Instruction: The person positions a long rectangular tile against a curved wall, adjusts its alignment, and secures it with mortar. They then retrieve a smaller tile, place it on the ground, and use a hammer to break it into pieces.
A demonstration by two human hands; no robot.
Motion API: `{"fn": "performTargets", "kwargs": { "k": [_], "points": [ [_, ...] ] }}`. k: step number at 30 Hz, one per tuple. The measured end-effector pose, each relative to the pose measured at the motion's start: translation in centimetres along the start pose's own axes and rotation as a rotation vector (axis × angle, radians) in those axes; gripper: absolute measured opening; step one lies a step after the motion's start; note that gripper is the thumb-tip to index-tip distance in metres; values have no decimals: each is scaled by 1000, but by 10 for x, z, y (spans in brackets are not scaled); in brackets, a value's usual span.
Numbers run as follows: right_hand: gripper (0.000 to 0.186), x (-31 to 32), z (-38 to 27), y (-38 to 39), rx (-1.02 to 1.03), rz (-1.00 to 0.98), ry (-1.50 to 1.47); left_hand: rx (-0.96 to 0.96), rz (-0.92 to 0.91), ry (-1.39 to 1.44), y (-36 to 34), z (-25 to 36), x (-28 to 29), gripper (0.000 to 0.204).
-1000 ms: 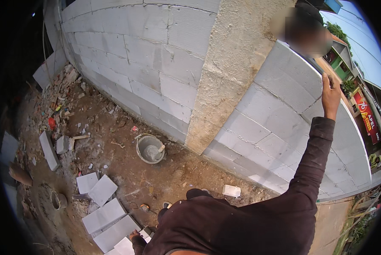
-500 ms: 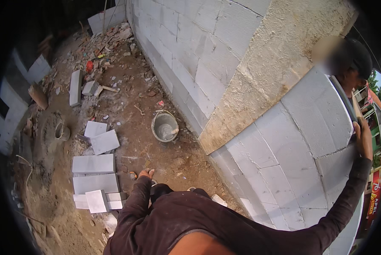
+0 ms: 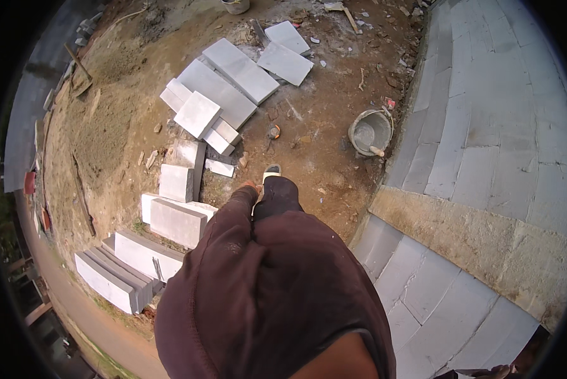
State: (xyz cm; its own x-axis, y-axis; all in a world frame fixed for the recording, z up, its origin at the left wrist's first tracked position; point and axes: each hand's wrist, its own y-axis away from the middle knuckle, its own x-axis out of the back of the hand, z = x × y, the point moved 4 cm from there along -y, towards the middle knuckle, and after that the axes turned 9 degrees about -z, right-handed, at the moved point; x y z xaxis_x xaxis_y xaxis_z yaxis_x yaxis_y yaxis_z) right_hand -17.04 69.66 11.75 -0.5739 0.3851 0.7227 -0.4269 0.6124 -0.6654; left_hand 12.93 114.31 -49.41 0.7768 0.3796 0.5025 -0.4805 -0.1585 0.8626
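Observation:
My left hand (image 3: 252, 186) hangs low beside my leg, below a dark brown sleeve (image 3: 236, 208). It is small and partly hidden, so how its fingers lie is unclear, and no object shows in it. My foot in a pale sandal (image 3: 272, 170) is just beyond it. Nearest on the ground are a thin white slab piece (image 3: 219, 167) and a small round orange-and-black item (image 3: 274, 132). My right hand is out of the picture. Farther right stands a bucket (image 3: 382, 124) with grey mortar and a short handle (image 3: 376, 151) at its rim.
A wall of pale grey blocks (image 3: 479, 164), crossed by a rough concrete band (image 3: 448, 221), rises on the right. Loose white blocks (image 3: 217, 95) lie ahead on the left. More slabs (image 3: 116, 275) stand nearer. A shovel (image 3: 81, 82) rests by a sand heap (image 3: 113, 69).
The view has swung left and downward. My right hand, earlier raised at the wall's top edge, has left the picture, as has the capped person beside it. More slabs now show.

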Motion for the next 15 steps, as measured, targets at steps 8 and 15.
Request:
{"fn": "performTargets", "kwargs": {
  "k": [8,15],
  "points": [
    [24,-318,-123,176,63,-873,-603,-288,-87,303,-61,-90,70,52],
    [36,-407,-235,239,-68,-1481,-674,42,59,740,-12,-224,-25,57]
  ]
}}
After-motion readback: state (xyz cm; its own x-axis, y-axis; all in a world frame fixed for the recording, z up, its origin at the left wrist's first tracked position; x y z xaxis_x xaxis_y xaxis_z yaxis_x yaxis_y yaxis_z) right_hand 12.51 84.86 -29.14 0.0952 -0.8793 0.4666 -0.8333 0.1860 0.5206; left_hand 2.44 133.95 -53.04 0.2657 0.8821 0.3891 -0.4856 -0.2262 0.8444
